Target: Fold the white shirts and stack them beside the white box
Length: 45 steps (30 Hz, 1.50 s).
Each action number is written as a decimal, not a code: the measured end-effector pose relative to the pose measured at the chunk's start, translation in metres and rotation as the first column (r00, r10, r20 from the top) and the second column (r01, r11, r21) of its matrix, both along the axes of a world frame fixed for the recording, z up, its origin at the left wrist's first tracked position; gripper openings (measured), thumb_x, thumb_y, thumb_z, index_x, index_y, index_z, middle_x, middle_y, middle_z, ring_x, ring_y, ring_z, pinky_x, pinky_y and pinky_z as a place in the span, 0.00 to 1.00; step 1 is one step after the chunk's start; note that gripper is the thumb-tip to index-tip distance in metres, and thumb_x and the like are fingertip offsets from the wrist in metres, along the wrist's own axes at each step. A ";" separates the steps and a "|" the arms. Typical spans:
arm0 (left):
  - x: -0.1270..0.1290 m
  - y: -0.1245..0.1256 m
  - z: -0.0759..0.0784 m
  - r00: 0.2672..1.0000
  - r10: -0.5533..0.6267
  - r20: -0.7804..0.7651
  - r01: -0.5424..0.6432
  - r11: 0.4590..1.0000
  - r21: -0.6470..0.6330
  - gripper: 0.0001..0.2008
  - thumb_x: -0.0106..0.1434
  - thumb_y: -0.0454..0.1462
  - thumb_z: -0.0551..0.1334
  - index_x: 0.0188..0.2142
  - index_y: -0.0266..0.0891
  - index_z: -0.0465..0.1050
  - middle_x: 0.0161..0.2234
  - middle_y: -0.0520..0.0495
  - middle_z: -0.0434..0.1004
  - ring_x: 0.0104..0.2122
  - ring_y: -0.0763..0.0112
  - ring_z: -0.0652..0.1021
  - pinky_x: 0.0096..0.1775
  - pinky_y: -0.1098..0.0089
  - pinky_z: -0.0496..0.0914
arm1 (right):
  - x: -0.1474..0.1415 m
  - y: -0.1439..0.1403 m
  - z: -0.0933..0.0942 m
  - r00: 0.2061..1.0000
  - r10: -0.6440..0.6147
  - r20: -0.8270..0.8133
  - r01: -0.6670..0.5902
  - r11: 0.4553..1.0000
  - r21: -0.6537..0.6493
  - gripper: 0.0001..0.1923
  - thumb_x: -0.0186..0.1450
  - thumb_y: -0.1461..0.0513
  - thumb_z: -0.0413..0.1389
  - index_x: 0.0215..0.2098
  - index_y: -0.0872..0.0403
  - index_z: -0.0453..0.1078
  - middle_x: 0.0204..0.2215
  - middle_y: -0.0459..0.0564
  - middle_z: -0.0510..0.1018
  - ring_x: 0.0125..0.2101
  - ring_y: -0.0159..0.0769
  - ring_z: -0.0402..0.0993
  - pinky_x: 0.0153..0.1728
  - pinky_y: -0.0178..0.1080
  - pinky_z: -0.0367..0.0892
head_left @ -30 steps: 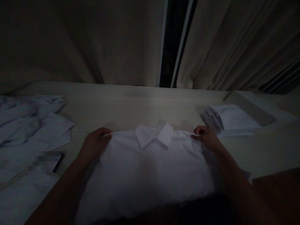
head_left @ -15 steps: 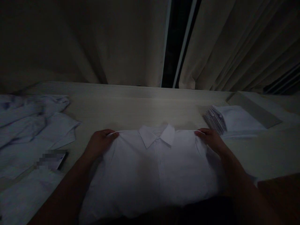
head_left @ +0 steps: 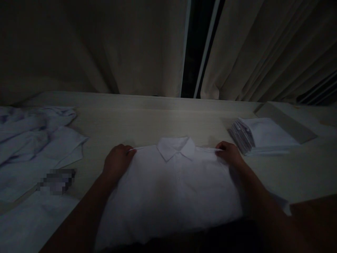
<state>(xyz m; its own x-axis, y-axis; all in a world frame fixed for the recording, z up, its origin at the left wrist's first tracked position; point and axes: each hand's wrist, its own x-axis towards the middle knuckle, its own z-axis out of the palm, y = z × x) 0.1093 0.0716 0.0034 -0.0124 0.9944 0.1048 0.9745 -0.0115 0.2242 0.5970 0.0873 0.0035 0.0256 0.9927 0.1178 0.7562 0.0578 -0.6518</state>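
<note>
White shirt (head_left: 173,186) flat on desk (head_left: 147,123), collar away from body. Left hand (head_left: 117,162) and right hand (head_left: 228,153) pinched shut on shirt's shoulder edges. Folded stack (head_left: 260,135) right of shirt.

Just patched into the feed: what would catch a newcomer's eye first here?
The white collared shirt spread front-up at the middle of the pale wooden table, with the left hand and right hand each pinching a shoulder edge. To the right sits a neat stack of folded white shirts; to the left lies a rumpled heap of white garments. Beige curtains hang behind, in dim light.
</note>
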 end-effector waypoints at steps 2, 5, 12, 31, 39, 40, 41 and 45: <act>-0.001 0.001 -0.001 0.999 -0.001 -0.034 0.000 1.000 -0.012 0.24 0.66 0.48 0.47 0.43 0.39 0.77 0.41 0.39 0.78 0.42 0.59 0.76 0.47 0.60 0.68 | -0.002 0.003 -0.006 0.995 0.019 0.100 -0.020 1.000 0.006 0.10 0.52 0.63 0.57 0.34 0.53 0.74 0.31 0.51 0.79 0.32 0.39 0.74 0.34 0.39 0.65; 0.009 -0.003 0.008 0.994 0.011 -0.112 -0.008 1.000 0.030 0.21 0.65 0.45 0.49 0.45 0.37 0.76 0.43 0.38 0.77 0.45 0.57 0.75 0.50 0.58 0.67 | -0.012 0.002 -0.004 0.958 0.052 0.282 -0.072 0.996 0.058 0.21 0.53 0.68 0.54 0.44 0.56 0.75 0.40 0.56 0.79 0.41 0.44 0.74 0.44 0.43 0.66; 0.092 -0.034 0.017 0.953 -0.294 -0.080 0.302 0.944 0.133 0.25 0.70 0.46 0.46 0.59 0.38 0.66 0.60 0.41 0.69 0.60 0.60 0.67 0.62 0.58 0.58 | -0.103 -0.015 0.007 0.899 0.204 0.388 -0.298 0.934 0.199 0.18 0.69 0.65 0.46 0.50 0.55 0.74 0.47 0.58 0.78 0.50 0.45 0.71 0.55 0.47 0.62; 0.083 -0.025 -0.031 0.969 -0.227 -0.101 0.231 0.972 0.038 0.39 0.67 0.58 0.44 0.68 0.35 0.47 0.70 0.35 0.44 0.69 0.54 0.47 0.66 0.51 0.45 | -0.111 -0.015 -0.035 0.861 0.225 0.457 -0.284 0.957 0.063 0.32 0.74 0.48 0.36 0.68 0.57 0.53 0.68 0.58 0.54 0.68 0.46 0.43 0.65 0.54 0.45; 0.071 -0.021 -0.034 0.974 -0.194 -0.121 0.198 0.980 0.023 0.42 0.65 0.59 0.43 0.68 0.33 0.48 0.70 0.35 0.43 0.69 0.52 0.46 0.66 0.51 0.44 | -0.044 -0.003 -0.042 0.831 0.153 0.535 -0.182 0.983 0.001 0.32 0.73 0.48 0.33 0.71 0.51 0.46 0.69 0.51 0.49 0.69 0.47 0.40 0.65 0.56 0.45; 0.068 -0.021 -0.033 0.975 -0.185 -0.124 0.190 0.982 0.025 0.42 0.65 0.59 0.43 0.68 0.33 0.48 0.70 0.35 0.43 0.69 0.52 0.46 0.65 0.51 0.45 | -0.037 -0.002 -0.043 0.835 0.132 0.534 -0.157 0.988 0.002 0.31 0.73 0.48 0.33 0.71 0.50 0.46 0.70 0.51 0.49 0.69 0.48 0.40 0.64 0.57 0.45; 0.065 -0.020 -0.033 0.976 -0.176 -0.125 0.181 0.983 0.027 0.41 0.65 0.59 0.43 0.68 0.33 0.49 0.70 0.35 0.44 0.69 0.51 0.46 0.65 0.51 0.45 | -0.032 0.000 -0.043 0.840 0.111 0.531 -0.133 0.991 0.004 0.31 0.74 0.49 0.33 0.71 0.50 0.46 0.69 0.51 0.49 0.69 0.49 0.41 0.64 0.58 0.46; 0.057 -0.017 -0.037 0.979 -0.159 -0.125 0.164 0.986 0.033 0.41 0.65 0.59 0.44 0.68 0.35 0.50 0.70 0.36 0.45 0.69 0.52 0.47 0.65 0.51 0.46 | -0.023 0.001 -0.044 0.853 0.060 0.518 -0.084 0.996 0.022 0.31 0.74 0.50 0.33 0.71 0.51 0.46 0.69 0.53 0.50 0.68 0.50 0.43 0.64 0.59 0.46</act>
